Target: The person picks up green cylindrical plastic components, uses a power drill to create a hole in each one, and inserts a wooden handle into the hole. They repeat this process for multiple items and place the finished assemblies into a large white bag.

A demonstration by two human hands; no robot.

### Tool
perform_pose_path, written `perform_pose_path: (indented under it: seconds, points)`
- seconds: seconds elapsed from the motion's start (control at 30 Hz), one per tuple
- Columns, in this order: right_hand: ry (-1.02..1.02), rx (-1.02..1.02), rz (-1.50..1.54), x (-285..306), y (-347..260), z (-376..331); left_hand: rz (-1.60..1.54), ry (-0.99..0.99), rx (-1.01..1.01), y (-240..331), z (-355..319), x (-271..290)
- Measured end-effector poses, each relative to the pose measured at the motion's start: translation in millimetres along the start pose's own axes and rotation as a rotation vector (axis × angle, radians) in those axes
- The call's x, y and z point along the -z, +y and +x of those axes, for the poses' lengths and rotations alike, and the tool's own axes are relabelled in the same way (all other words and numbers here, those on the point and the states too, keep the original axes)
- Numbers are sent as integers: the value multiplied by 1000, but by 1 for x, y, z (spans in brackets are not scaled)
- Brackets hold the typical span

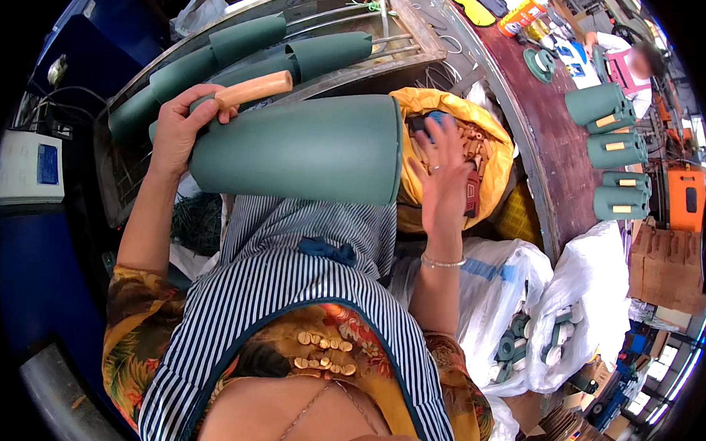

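A large dark green tapered plastic cylinder (pixel 301 145) lies sideways in front of me, its wider rim to the right. Along its upper left side sits a light wooden handle (pixel 254 90). My left hand (pixel 179 127) is closed round the handle's left end, its fingers against the cylinder; whether the handle is fastened there is hidden. Past the wide rim, my right hand (pixel 443 171) hovers over a yellow bag (pixel 500 128), fingers spread and slightly blurred, with nothing visible in them. Inside that bag lie many small wooden handles (pixel 474 143) and a dark red tool-like object (pixel 472 195).
More green cylinders (pixel 328 55) lie in a metal-railed crate (pixel 418 24) ahead. Finished-looking green containers with handles (pixel 618 152) stand on the dark red table (pixel 553 161) at right. White sacks (pixel 576 283) hold green and white parts. A person (pixel 627 63) is beyond the table.
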State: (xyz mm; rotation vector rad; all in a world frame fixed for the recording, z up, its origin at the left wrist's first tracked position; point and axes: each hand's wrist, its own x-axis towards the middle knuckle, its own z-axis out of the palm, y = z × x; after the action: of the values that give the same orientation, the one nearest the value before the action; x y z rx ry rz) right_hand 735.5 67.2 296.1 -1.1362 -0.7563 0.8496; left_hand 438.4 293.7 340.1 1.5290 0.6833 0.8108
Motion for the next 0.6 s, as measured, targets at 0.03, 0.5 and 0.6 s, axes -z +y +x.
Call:
perform_pose_path:
  seconds: [0.03,0.5,0.6]
  points:
    - [-106,-24,-82,-8,-3,-4,-10,-30,-8,0,0,0]
    - [-188,-512,324,-6,12,-4,689,-231,-573,30,-2,-35]
    - [-252,-1147,617,13,62,-17,803,-712,-1227,70,-24,-81]
